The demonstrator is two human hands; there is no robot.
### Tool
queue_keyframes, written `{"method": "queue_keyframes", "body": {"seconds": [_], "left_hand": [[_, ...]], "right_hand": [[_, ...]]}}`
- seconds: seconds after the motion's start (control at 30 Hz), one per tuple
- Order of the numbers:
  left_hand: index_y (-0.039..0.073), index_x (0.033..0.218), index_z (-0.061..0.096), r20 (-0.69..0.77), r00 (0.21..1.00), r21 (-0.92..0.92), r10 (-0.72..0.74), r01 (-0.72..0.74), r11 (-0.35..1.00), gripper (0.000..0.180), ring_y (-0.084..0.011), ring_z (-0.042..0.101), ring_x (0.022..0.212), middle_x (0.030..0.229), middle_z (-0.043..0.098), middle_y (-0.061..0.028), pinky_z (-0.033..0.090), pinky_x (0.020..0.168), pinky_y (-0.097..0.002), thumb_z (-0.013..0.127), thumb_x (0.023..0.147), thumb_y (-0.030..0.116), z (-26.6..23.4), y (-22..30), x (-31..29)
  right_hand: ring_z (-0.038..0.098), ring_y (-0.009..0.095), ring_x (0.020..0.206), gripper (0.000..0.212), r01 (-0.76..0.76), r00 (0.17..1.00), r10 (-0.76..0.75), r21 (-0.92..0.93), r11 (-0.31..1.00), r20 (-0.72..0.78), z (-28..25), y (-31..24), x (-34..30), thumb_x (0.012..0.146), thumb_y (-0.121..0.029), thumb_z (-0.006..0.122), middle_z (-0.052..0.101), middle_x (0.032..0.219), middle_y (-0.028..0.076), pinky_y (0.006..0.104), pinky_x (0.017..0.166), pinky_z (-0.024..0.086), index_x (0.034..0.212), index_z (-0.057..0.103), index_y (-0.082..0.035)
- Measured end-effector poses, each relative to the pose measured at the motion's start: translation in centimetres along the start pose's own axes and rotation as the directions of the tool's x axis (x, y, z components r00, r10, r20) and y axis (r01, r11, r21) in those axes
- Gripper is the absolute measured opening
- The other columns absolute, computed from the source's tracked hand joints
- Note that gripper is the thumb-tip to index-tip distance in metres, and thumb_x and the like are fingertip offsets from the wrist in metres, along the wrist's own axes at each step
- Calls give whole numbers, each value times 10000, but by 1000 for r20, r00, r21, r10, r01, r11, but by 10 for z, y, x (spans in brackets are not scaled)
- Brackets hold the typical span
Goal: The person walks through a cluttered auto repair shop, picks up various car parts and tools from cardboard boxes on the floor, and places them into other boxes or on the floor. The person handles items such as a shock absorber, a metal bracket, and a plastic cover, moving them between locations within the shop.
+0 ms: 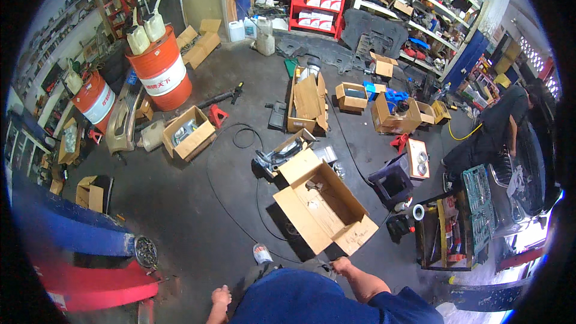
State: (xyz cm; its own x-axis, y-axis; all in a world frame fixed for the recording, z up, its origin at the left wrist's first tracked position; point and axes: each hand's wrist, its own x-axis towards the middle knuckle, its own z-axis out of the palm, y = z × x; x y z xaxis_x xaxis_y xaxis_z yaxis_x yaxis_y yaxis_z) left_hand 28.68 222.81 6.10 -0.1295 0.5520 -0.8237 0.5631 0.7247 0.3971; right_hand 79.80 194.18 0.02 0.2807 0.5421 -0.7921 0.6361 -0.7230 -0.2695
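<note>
My right hand (342, 265) is closed just in front of my body, close to the near edge of a large open cardboard box (321, 201). Something small and dark grey shows at its fingertips, too unclear to name. The box tilts with its flaps spread, and a few scraps lie on its bottom. Low in the view, my left hand (221, 296) hangs with its fingers curled and nothing visible in them. A white can (262, 254) stands on the floor by my feet.
Black cable (258, 192) loops over the floor. Boxes of parts (188, 133), orange drums (159, 75) and a red shelf (318, 0) stand farther off. At right are a tool cart (447, 231) and a person (501, 123) bending over a car. Lift arms (96, 285) reach in at left.
</note>
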Motion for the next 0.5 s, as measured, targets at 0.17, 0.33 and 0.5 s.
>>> {"method": "queue_keyframes", "body": {"seconds": [0.17,0.33,0.5], "left_hand": [[136,813,568,103,994,-444,-41,83,892,337,-224,501,424,637,543,-57,385,352,-359,502,1081,330,-119,47,84],[104,801,550,-48,993,-275,-111,93,957,304,-173,458,395,593,525,-37,356,336,-324,619,1035,285,-145,122,131],[51,758,589,59,998,-41,18,-15,999,428,-247,601,470,617,617,-117,471,419,-396,624,1023,386,-82,188,165]], "right_hand": [[691,417,1069,408,-87,971,144,277,957,-190,-51,-147,19,932,-402,554,735,1098,237,472,940,550,1004,784,-73],[718,351,1025,465,-125,973,200,469,874,-114,-131,-216,49,916,-468,637,758,1072,205,442,905,561,1112,782,-73],[736,310,926,434,-179,958,258,445,878,-124,-163,-228,114,875,-419,662,780,989,162,415,821,567,1073,794,-55]]}}
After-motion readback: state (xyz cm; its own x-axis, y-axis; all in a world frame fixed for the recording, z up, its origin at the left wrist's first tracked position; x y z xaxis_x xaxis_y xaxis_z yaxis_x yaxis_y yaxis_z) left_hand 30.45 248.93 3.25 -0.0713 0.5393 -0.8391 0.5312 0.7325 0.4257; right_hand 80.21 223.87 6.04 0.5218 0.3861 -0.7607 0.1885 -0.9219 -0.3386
